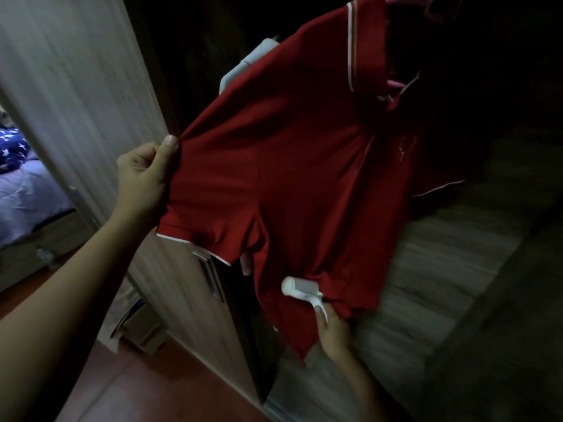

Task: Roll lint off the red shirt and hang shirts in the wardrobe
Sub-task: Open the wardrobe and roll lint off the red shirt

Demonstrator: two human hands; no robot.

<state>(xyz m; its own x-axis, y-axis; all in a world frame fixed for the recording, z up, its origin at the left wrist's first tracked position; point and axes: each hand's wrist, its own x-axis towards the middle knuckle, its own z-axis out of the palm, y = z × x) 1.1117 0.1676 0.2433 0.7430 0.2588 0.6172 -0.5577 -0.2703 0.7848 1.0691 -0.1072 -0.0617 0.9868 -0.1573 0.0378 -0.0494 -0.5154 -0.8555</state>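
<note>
A red polo shirt (292, 166) with white trim hangs on a pink hanger (396, 85) inside the dark wardrobe. My left hand (143, 175) pinches the shirt's sleeve and pulls it out to the left, with one fingertip showing below the sleeve hem. My right hand (333, 330) grips the handle of a white lint roller (300, 289), whose roll presses against the lower front of the shirt.
The wardrobe's wooden door (76, 86) stands open at the left. A light garment (243, 65) hangs behind the red shirt. A lower cabinet door with a metal handle (210, 278) sits below. A bed with blue bedding (24, 190) lies far left. The floor (146, 385) is reddish.
</note>
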